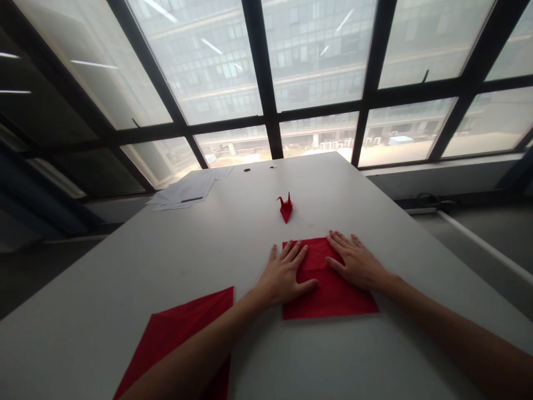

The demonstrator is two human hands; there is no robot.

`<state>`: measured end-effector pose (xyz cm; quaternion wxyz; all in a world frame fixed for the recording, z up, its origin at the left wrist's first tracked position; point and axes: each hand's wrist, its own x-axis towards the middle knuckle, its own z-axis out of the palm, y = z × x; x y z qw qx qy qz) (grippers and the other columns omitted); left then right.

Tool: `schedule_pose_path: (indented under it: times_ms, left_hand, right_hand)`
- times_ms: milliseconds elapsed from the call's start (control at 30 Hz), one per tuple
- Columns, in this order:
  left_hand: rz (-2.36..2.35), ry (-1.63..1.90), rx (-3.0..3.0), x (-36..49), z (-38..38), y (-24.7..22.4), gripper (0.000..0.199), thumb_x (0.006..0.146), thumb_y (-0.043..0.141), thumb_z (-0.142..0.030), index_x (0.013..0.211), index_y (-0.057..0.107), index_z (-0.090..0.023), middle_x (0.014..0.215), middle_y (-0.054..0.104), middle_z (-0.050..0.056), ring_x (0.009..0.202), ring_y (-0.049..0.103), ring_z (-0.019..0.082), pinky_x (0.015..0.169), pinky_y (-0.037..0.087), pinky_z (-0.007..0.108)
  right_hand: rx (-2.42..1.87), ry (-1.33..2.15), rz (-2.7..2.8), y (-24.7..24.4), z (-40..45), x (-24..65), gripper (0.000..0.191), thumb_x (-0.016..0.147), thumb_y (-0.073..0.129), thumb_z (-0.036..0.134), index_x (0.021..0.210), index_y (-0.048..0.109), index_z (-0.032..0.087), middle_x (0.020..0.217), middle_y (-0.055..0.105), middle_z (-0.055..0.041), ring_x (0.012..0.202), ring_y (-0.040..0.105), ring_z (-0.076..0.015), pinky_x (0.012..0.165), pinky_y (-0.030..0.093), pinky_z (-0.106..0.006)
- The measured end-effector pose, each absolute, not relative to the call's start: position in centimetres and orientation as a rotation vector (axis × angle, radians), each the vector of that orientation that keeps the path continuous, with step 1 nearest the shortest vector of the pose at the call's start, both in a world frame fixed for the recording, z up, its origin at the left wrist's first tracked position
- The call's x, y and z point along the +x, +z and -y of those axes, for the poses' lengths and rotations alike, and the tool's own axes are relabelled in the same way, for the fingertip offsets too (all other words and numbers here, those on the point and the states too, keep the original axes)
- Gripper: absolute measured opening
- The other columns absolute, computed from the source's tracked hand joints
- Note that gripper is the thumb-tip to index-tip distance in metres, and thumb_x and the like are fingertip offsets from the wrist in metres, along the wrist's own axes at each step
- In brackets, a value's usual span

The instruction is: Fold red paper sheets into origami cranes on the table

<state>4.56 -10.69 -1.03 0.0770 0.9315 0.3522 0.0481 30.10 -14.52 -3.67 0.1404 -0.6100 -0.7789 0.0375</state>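
Note:
A square sheet of red paper (325, 294) with faint creases lies flat on the white table. My left hand (285, 278) rests spread on its left side, fingers pointing away from me. Over the sheet's right side lies my right hand (353, 260), palm down with its fingers stretched toward the far edge. Neither hand grips anything. Just beyond the sheet stands a small folded red paper crane (286, 210). Under my left forearm is another piece of red paper (183, 322), partly hidden by the arm.
The white table (125, 266) reaches to a row of dark-framed windows (316, 55). At its far left lie loose white papers (183, 189) with a dark pen-like stick (192, 199) on them. Two small round holes sit near the far edge.

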Motion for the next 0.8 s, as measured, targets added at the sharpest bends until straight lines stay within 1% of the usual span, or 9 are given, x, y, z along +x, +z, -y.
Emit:
schedule_pose_path:
  times_ms: [333, 567, 800]
  left_hand:
    - [-1.068, 0.145, 2.779, 4.67, 10.62, -1.20, 0.091, 0.086, 0.036, -0.079, 0.157, 0.015, -0.027, 0.163, 0.015, 0.006, 0.151, 0.009, 0.033, 0.119, 0.002, 0.061]
    - [-1.060, 0.149, 2.774, 4.65, 10.77, -0.87, 0.084, 0.088, 0.036, -0.077, 0.156, 0.016, -0.032, 0.163, 0.016, 0.006, 0.151, 0.010, 0.033, 0.118, 0.003, 0.062]
    - [-1.060, 0.169, 2.760, 4.68, 10.82, -0.83, 0.084, 0.087, 0.039, -0.076, 0.156, 0.018, -0.033, 0.163, 0.018, 0.006, 0.151, 0.010, 0.034, 0.118, 0.002, 0.061]
  right_hand:
    - [-1.786, 0.123, 2.238, -3.27, 14.72, 30.04, 0.071, 0.098, 0.028, 0.059, 0.154, 0.028, 0.016, 0.160, 0.026, -0.0114, 0.149, 0.021, -0.0247, 0.121, 0.015, -0.050]
    - [-1.781, 0.114, 2.253, -3.45, 14.70, 30.15, 0.072, 0.098, 0.027, 0.060, 0.154, 0.028, 0.016, 0.160, 0.025, -0.0112, 0.149, 0.021, -0.0243, 0.121, 0.015, -0.050]
    - [-1.770, 0.109, 2.260, -3.69, 14.59, 30.24, 0.071, 0.097, 0.028, 0.060, 0.154, 0.027, 0.017, 0.160, 0.025, -0.0116, 0.149, 0.021, -0.0254, 0.121, 0.015, -0.051]
